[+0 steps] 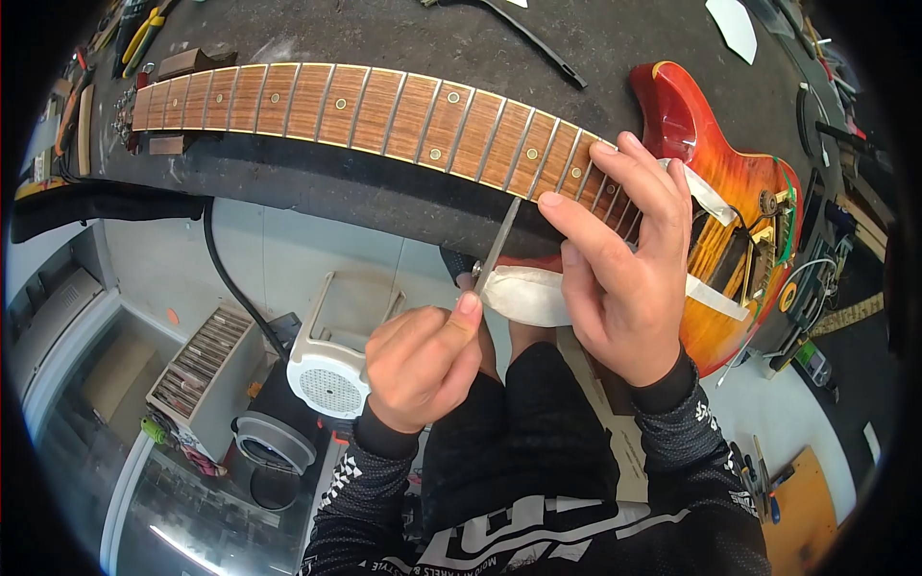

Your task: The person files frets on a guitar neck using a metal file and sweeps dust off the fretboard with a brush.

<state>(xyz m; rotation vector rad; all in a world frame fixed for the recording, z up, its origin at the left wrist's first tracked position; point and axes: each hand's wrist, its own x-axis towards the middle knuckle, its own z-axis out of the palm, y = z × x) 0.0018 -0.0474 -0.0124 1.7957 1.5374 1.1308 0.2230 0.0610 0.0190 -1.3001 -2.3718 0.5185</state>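
Observation:
An electric guitar lies on the dark bench, its wooden fretboard [317, 101] running to the left and its red-orange sunburst body [672, 115] at the right. My left hand [427, 360] is closed round a thin metal file [499, 245], whose far end touches the fretboard's near edge. My right hand [634, 259] rests over the upper frets near the body, fingers spread, with fingertips on the fretboard. White masking tape [526, 296] covers part of the body beside my right hand.
The neck lies on a wooden support block [184, 62] at the left. A black curved tool [538, 48] lies behind the neck. Pliers [144, 38] are at the back left. Below the bench stand a white stool [328, 379] and a box of sheets [206, 370].

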